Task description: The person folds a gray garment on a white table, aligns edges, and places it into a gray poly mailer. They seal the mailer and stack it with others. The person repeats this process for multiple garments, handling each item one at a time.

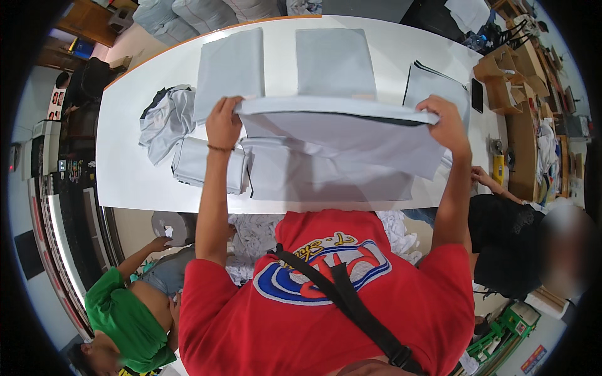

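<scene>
My left hand point(224, 123) and my right hand point(448, 123) each pinch an upper corner of a light grey piece of fabric point(351, 141). It is stretched between them above the table, with a dark strip along its folded upper edge. The lower part hangs toward more grey fabric point(301, 178) spread at the table's near edge. Beside my left wrist lie a folded grey bundle point(204, 166) and a crumpled grey cloth with black parts point(168, 122). Beyond the held fabric are two flat folded grey pieces, one on the left point(230, 72) and one in the middle point(333, 62).
The white table point(125, 182) curves across the view. Toward its right end are dark-edged grey pieces point(433, 84), a black phone point(477, 96) and cardboard boxes point(505, 66). A person in green point(125, 316) is at the lower left; another in black point(501, 244) is close on the right.
</scene>
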Tool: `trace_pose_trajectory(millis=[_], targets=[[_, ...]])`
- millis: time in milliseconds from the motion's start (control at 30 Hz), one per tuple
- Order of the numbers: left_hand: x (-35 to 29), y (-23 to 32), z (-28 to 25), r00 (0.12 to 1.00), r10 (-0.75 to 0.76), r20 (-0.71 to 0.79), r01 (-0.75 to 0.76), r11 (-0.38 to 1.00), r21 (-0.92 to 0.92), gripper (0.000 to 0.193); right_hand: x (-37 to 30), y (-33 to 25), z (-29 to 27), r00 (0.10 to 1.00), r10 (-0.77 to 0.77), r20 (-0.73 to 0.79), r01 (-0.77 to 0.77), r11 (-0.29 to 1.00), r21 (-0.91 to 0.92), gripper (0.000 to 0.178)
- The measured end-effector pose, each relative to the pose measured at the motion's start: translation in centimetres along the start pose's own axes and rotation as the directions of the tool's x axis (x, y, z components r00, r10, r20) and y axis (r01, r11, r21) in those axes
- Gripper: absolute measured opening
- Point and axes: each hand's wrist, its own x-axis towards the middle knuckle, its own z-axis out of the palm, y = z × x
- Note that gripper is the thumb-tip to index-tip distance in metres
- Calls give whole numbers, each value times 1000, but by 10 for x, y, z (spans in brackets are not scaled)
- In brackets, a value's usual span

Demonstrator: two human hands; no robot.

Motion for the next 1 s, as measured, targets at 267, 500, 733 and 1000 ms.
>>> trace_pose_trajectory(millis=[267, 500, 733, 1000], targets=[[78, 23, -84, 984, 84, -159, -74, 995, 64, 42, -4, -3, -58, 903, -74, -423, -59, 954, -294, 48], [121, 73, -193, 768, 318, -557, -252, 948, 194, 27, -34, -38, -135, 598, -207, -774, -134, 927, -351, 38], [10, 93, -251, 873, 411, -261, -462, 869, -176, 27, -101, -102, -102, 603, -353, -715, 398, 910, -114, 20], [-21, 118, -230, 931, 198, -308, -283, 923, -262, 31, -132, -115, -67, 608, -118, -785, 208, 978, 14, 26]])
